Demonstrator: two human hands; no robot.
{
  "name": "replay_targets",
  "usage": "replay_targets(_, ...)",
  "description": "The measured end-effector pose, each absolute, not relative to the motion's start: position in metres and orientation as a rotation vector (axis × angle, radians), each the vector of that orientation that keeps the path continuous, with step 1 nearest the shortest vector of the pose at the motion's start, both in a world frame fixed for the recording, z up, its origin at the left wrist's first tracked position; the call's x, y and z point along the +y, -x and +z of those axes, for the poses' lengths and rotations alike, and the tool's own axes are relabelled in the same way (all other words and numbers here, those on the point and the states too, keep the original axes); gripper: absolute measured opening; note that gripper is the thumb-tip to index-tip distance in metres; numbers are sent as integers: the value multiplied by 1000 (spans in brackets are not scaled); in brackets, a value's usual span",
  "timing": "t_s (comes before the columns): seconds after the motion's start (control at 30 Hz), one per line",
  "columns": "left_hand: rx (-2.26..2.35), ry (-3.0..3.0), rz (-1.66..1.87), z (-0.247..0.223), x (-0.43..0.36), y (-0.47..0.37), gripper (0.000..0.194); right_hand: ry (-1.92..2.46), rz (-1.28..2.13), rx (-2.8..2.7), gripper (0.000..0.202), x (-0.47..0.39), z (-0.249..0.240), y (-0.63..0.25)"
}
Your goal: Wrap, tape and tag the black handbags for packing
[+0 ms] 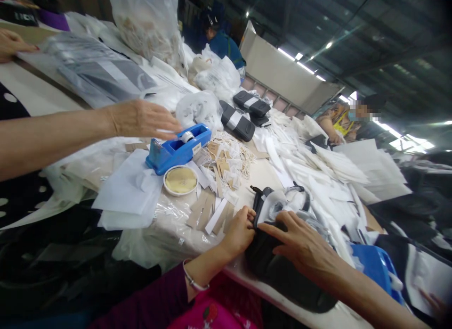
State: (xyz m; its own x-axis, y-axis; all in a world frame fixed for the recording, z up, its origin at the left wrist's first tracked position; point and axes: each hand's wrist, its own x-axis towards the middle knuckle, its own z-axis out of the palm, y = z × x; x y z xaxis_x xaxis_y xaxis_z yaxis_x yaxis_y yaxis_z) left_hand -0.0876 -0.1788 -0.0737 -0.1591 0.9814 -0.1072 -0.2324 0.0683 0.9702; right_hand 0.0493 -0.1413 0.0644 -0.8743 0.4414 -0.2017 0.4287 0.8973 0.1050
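A black bag (pixel 282 277) lies at the table's front edge, its top unzipped. White padding (pixel 275 206) shows in its opening. My left hand (pixel 242 230), with a silver bangle at the wrist, is closed on the bag's left edge near the zipper. Over the opening lies my right hand (pixel 300 239), fingers stretched and apart, touching the bag's upper side and the padding. Its fingertips partly hide the opening. Just left of my left hand are brown and white paper tags (pixel 205 209).
A co-worker's hand (pixel 148 119) reaches over a blue tape dispenser (pixel 173 154) at the left. A round tin (pixel 181 180) and strung tags (pixel 229 159) lie near it. Packed black cases (pixel 238 124) stand further back. Another blue dispenser (pixel 376 267) is on the right.
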Motion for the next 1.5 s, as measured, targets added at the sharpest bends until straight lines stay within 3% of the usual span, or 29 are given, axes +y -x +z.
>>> replay_targets(0.2, 1141, -1119, 1351, -80, -175, 86, 34, -519, 244, 2782, 53, -140, 62, -43)
replay_targets(0.33, 1165, -1124, 1431, -78, -176, 86, 14, -549, 173, 2774, 49, -141, 63, -40)
replay_targets(0.5, 1143, -1154, 1567, -74, -178, 84, 8, -628, -21, 2827, 40, -141, 63, -43)
replay_targets(0.77, 909, -1128, 1505, -72, -182, 84, 20, -864, -450, 3006, 32, -141, 54, -58)
replay_targets(1.0, 907, -1189, 1468, -70, -172, 89, 36, -1420, -383, 3198, 36, -155, 33, -70)
replay_targets(1.23, 1011, -1276, 1404, -69, -169, 86, 15, -1313, -534, 3247, 33, -158, 26, -70)
replay_targets(1.5, 1086, -1359, 1374, -63, -169, 85, 12, -1016, -424, 3077, 39, -148, 33, -73)
